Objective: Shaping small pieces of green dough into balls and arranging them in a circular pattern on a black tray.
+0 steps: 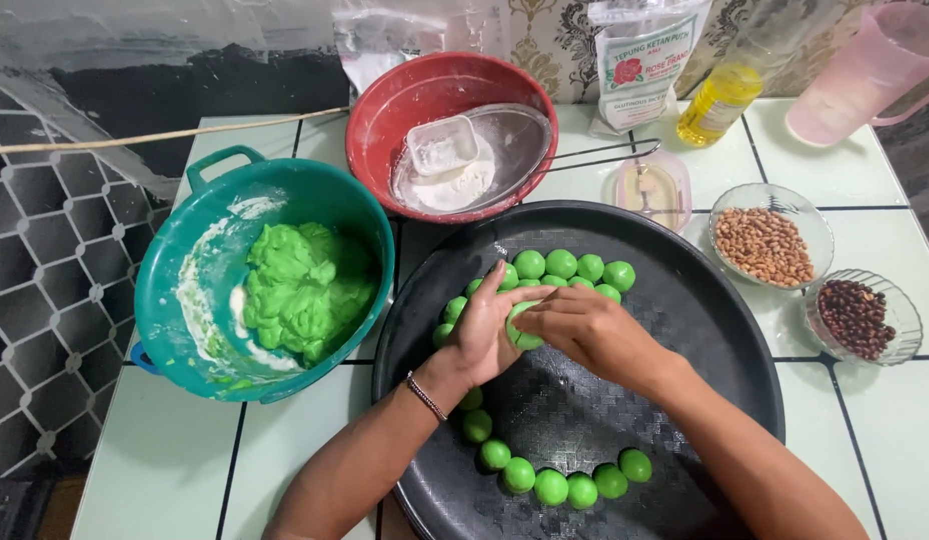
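Observation:
Over a large round black tray (pixel 704 330), my left hand (pixel 484 335) and my right hand (pixel 584 330) press together around one green dough ball (pixel 521 328). My left palm cups it from the left, my right fingers close on it from the right. Several finished green dough balls (pixel 574 270) lie in a curved row behind my hands, and more green balls (pixel 564 485) curve along the tray's near side. A teal bowl (pixel 174 300) to the left holds a lump of green dough (pixel 304 290).
A red bowl (pixel 384 130) with white flour and a small plastic tub stands behind the tray. Right of the tray are a glass dish of peanuts (pixel 764 245), a dish of dark beans (pixel 856 318), a small lidded container (pixel 652 188), an oil bottle (pixel 719 100), a flour bag (pixel 639 65) and a pink jug (pixel 864 70).

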